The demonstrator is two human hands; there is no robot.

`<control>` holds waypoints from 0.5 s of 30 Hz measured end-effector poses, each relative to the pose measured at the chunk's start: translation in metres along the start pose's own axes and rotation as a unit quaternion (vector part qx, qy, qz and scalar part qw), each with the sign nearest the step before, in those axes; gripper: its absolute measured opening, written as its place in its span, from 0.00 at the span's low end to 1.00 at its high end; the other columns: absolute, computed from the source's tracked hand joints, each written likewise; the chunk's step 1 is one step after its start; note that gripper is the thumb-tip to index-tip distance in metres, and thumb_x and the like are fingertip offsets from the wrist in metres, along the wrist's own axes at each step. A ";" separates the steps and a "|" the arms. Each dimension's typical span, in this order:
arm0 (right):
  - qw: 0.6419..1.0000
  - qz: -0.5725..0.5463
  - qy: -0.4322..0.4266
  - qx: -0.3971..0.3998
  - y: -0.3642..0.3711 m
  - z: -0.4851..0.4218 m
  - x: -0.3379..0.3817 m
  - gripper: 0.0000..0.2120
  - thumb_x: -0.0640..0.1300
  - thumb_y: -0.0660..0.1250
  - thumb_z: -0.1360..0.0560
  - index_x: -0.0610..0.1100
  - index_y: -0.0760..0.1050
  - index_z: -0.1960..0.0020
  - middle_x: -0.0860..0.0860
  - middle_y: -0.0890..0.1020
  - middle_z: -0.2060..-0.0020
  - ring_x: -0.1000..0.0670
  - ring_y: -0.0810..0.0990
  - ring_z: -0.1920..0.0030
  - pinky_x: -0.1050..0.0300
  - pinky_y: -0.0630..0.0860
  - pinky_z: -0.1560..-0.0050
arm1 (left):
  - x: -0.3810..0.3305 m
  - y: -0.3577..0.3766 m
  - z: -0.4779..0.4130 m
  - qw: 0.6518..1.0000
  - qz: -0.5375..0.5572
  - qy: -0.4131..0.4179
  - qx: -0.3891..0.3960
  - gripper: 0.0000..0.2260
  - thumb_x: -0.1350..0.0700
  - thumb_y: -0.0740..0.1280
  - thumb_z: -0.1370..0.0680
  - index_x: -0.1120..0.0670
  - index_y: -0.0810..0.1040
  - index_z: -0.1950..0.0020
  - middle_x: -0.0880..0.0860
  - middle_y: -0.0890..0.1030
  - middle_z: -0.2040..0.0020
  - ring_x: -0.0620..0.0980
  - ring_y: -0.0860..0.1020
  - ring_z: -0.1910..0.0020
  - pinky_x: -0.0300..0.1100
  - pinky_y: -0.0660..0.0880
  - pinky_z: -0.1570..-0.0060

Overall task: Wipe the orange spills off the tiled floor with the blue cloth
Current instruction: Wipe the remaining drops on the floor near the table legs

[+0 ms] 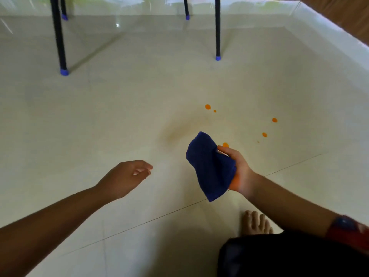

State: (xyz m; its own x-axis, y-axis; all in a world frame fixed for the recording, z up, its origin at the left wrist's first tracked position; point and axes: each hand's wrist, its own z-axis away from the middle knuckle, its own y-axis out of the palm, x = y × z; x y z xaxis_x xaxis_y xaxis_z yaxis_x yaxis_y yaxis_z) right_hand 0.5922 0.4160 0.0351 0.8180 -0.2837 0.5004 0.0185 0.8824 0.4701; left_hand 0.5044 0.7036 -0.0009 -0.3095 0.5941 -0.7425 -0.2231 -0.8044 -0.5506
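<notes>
My right hand (240, 170) grips a folded dark blue cloth (209, 166) and holds it above the pale tiled floor (139, 116), with the cloth hanging down to the left of the palm. Several orange spills dot the tiles beyond it: one drop (207, 106) ahead with a tiny one beside it, one drop (225, 144) just past my thumb, and two more (274, 120) (264, 134) to the right. My palm shows an orange stain. A faint brownish smear (179, 128) lies left of the cloth. My left hand (127, 176) hovers over the floor, fingers loosely curled, holding nothing.
Black furniture legs with blue caps stand at the back: one at the left (64, 71), one at the centre right (218, 57), and two farther off. A white skirting (329, 37) and wooden wall close the right side. My bare foot (255, 222) rests on the tile below my right hand.
</notes>
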 end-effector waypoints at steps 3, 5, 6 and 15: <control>0.998 -0.055 -0.017 -0.017 -0.037 -0.018 0.022 0.16 0.48 0.60 0.22 0.43 0.77 0.39 0.45 0.82 0.46 0.43 0.84 0.52 0.49 0.83 0.55 | -0.028 0.012 -0.031 0.994 0.022 -0.069 0.083 0.09 0.44 0.64 0.26 0.41 0.78 0.47 0.43 0.82 0.46 0.44 0.78 0.44 0.37 0.71 0.45; 0.996 -0.081 -0.022 -0.030 -0.063 -0.033 0.040 0.16 0.48 0.57 0.19 0.41 0.81 0.46 0.44 0.85 0.54 0.44 0.86 0.58 0.49 0.83 0.60 | -0.049 0.026 -0.057 0.985 0.049 -0.127 0.102 0.19 0.42 0.60 0.33 0.45 0.77 0.44 0.44 0.81 0.45 0.46 0.78 0.44 0.36 0.71 0.48; 0.996 -0.084 -0.024 -0.025 -0.072 -0.038 0.050 0.17 0.48 0.56 0.18 0.42 0.80 0.46 0.44 0.86 0.56 0.44 0.86 0.60 0.50 0.83 0.61 | -0.060 0.034 -0.067 0.984 0.051 -0.140 0.099 0.21 0.42 0.59 0.33 0.46 0.77 0.44 0.45 0.81 0.44 0.47 0.78 0.44 0.38 0.71 0.47; 0.997 -0.073 -0.015 -0.023 -0.115 -0.070 0.116 0.18 0.48 0.57 0.19 0.43 0.84 0.48 0.44 0.84 0.48 0.43 0.85 0.51 0.44 0.80 0.49 | -0.122 0.111 -0.127 0.984 0.081 -0.157 -0.007 0.09 0.53 0.61 0.19 0.46 0.77 0.42 0.48 0.80 0.41 0.47 0.77 0.42 0.38 0.71 0.46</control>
State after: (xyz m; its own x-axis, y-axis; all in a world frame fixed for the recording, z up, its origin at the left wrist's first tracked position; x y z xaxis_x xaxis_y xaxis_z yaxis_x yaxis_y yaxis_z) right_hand 0.7253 0.3077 -0.0124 0.7877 -0.4198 0.4509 0.1623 0.8474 0.5055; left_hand 0.6350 0.5426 -0.0195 -0.6116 0.4249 -0.6673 -0.1346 -0.8871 -0.4414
